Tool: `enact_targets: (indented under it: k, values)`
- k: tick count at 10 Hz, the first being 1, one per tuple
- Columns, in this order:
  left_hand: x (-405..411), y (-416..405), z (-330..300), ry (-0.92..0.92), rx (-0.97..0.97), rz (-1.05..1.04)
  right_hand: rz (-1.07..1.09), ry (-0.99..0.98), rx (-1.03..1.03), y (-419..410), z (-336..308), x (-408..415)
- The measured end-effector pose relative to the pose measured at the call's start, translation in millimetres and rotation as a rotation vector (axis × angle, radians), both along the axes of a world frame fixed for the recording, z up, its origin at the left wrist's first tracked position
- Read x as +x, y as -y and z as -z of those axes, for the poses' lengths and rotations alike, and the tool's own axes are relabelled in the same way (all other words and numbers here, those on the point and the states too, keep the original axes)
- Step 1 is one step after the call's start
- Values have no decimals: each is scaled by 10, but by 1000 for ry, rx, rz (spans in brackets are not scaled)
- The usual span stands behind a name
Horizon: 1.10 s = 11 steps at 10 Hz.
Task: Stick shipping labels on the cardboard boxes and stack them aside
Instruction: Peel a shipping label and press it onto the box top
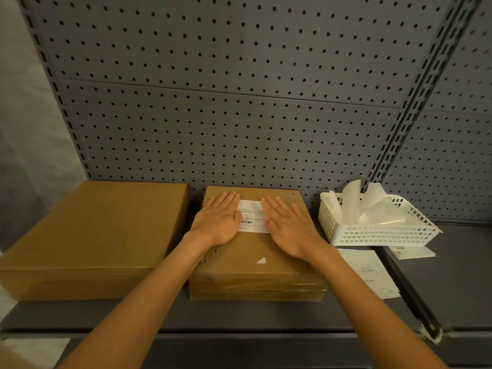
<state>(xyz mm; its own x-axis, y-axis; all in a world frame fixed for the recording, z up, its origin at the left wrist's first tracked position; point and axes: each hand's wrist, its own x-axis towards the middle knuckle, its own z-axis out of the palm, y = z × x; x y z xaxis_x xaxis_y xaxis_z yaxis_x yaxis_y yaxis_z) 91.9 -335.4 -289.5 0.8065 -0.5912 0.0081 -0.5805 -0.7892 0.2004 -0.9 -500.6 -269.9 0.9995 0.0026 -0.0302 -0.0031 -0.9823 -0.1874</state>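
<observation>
Backing everything is a grey pegboard, with a dark shelf below it. On the shelf's left lies a big cardboard box; just beside it sits a smaller box bearing a white label. Right of that stands a white basket of curled backing papers, with a paper sheet in front. The left hand and right hand press flat, fingers straight, on the label's ends.
</observation>
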Motion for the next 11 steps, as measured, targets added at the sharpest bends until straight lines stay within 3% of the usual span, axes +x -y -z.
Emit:
enact_targets:
  k: [1, 4, 8, 11]
  values:
    - [5, -3, 0, -5, -3, 4, -42, -34, -11, -161, 62, 93]
    - [15, -22, 11, -5, -6, 20, 15, -83, -21, 402, 78, -47]
    - [15, 3, 7, 6, 9, 10, -64, -45, -14, -126, 74, 216]
    - [10, -22, -14, 0, 5, 26, 59, -12, 10, 385, 159, 140]
